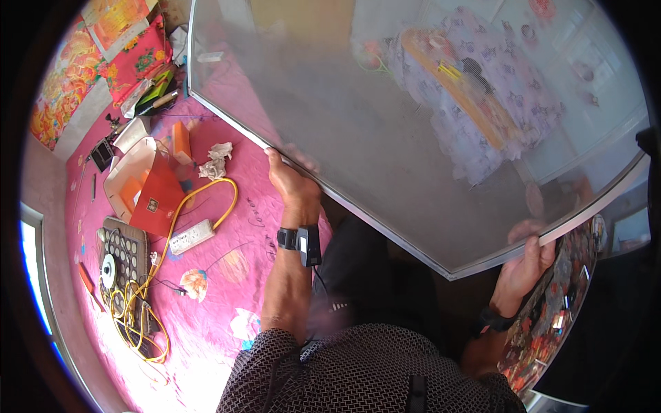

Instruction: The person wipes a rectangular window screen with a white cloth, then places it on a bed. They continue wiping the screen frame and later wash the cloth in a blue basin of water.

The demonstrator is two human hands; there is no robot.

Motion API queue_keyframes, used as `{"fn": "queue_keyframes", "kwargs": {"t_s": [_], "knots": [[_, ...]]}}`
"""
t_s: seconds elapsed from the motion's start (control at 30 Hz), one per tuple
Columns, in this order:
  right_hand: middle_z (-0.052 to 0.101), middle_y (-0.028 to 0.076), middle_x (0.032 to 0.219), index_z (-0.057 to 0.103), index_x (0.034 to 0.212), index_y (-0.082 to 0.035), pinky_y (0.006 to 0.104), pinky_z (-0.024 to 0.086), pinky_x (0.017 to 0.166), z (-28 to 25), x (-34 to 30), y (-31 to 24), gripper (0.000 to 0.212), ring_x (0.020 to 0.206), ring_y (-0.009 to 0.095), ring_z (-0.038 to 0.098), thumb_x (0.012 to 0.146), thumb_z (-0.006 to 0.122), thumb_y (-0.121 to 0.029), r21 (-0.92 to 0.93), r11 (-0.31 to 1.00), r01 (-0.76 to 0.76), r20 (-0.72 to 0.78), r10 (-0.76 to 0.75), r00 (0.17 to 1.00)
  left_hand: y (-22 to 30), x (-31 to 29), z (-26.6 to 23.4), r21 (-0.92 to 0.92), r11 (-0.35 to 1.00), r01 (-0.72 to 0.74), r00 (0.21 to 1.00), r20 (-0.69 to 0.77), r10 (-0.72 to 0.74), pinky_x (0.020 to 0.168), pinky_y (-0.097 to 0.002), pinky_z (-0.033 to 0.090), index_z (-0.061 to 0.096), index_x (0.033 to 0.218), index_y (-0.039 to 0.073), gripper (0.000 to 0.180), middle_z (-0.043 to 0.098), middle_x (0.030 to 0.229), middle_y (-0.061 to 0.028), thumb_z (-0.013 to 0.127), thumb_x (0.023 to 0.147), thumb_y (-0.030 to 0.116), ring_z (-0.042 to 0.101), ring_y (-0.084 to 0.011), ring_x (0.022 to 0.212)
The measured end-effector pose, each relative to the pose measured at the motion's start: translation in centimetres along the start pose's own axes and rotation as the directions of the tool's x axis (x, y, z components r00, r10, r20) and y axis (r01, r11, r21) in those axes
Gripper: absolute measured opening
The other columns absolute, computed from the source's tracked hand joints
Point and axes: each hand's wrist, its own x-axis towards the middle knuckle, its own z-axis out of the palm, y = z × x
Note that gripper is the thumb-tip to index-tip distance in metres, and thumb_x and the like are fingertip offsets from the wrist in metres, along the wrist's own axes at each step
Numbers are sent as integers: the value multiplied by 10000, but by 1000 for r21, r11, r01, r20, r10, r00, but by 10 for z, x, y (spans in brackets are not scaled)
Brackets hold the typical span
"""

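Note:
A large window screen (330,138) with grey see-through mesh and a thin pale metal frame fills the upper middle and right, held tilted in front of me. My left hand (295,186) grips its lower left edge, thumb on the near side and fingers showing dimly through the mesh. Its lower right edge is in my right hand (523,270), with the thumb on the frame and the fingertips behind. One corner of the frame points down toward my body between both hands. A black device is strapped on my left wrist, and a dark band circles the right one.
Left lies a pink bedspread (234,289) with a red box (157,193), a white power strip (193,237), a yellow cord (236,199), crumpled tissue (216,162) and a beaded mat (127,248). Through the mesh shows a patterned cloth (509,103). A colourful patterned surface (551,323) is right.

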Motion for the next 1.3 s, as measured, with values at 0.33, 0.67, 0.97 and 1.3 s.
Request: {"fn": "queue_keyframes", "kwargs": {"t_s": [0.33,0.67,0.97,1.3], "knots": [[497,35,832,365,1736,42,497,565,1103,14,55,-27,774,751,118,435,1223,379,-537,-47,998,32,26,-31,999,6,3,-7,116,989,-90,996,-4,91,558,-416,486,648,1059,106,431,616,772,-67,572,1192,510,596,-252,614],[606,62,1184,444,1706,102,311,454,1038,-15,87,-25,976,1107,163,558,1170,484,-713,103,993,-63,-187,82,979,15,11,5,158,986,-54,998,33,49,608,-427,486,634,1071,96,452,605,802,-78,508,1209,508,594,-267,686],[580,81,1111,656,1267,-9,384,437,956,-34,119,-31,680,1027,224,524,1166,544,-671,129,989,73,-85,-62,994,18,25,5,163,982,-95,995,21,93,625,-391,463,642,1061,126,399,574,832,-26,505,1211,469,538,-199,686],[567,98,1059,669,1291,41,366,418,871,-8,126,-32,538,955,216,500,1221,533,-475,371,927,-50,178,-19,984,29,42,-17,157,982,-106,994,43,101,634,-402,446,663,1044,110,416,567,808,-19,488,1212,447,522,-202,681]]}}
